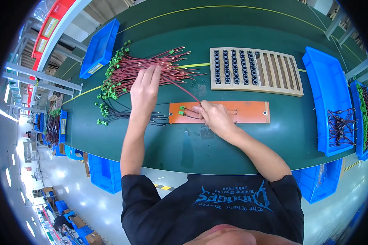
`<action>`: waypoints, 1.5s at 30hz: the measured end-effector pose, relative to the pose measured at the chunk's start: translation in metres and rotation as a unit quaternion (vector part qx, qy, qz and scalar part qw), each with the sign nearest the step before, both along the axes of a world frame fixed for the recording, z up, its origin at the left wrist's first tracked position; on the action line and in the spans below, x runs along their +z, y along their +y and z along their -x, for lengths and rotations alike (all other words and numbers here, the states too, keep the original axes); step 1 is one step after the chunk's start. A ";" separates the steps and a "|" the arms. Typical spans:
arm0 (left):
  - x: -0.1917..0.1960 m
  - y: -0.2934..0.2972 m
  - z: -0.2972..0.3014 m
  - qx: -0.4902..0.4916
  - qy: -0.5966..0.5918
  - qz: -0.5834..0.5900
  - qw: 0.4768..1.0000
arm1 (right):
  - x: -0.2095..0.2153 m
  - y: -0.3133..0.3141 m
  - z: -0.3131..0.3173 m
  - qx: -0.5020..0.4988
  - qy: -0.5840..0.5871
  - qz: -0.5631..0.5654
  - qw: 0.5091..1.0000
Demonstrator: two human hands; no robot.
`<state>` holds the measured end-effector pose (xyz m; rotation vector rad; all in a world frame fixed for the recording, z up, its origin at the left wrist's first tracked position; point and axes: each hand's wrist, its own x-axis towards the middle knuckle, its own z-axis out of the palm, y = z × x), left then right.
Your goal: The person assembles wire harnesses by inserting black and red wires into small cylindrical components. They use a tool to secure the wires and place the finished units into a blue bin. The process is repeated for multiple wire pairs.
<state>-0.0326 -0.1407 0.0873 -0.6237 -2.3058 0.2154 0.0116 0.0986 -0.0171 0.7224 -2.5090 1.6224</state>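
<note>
left hand (145,87) is stretched out flat-ish over the big fan of red wires (151,67), fingers pressed together and fingertips pinching the far end of one red wire (180,86) that runs slanting from there down to the other hand. right hand (214,116) sits curled on the orange jig board (249,111), fingers closed on the near end of that same wire, right next to the two little green connectors (181,110) lying on the board's left end. just left of the right-hand grip there's a smaller bunch of black wires (122,115) with green plugs, spilling off toward the table edge. beyond the right hand, further up the green table (192,151), is a pale slotted tray (274,71) with rows of dark ring cores (233,67) in its left half. blue bin (99,47) sits past the left hand's wire pile, and another blue bin (331,94) well off to the right of the right hand holds finished-looking dark wire pieces.
</note>
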 end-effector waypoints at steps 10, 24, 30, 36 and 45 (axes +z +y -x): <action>-0.079 0.118 -0.041 -0.155 -0.334 -0.806 0.463 | -0.006 0.012 -0.010 0.040 0.019 0.043 0.998; -0.087 0.128 -0.045 -0.133 -0.325 -0.815 0.462 | 0.027 0.038 -0.022 0.034 -0.031 -0.035 0.998; -0.103 0.127 -0.038 -0.175 -0.281 -0.777 0.536 | 0.061 0.063 -0.017 0.034 0.181 -0.287 0.940; -0.106 0.129 -0.037 -0.180 -0.292 -0.751 0.564 | 0.047 0.089 0.003 -0.073 -0.023 -0.125 0.989; -0.109 0.130 -0.039 -0.183 -0.314 -0.767 0.529 | 0.029 0.085 0.006 -0.079 -0.209 0.064 0.973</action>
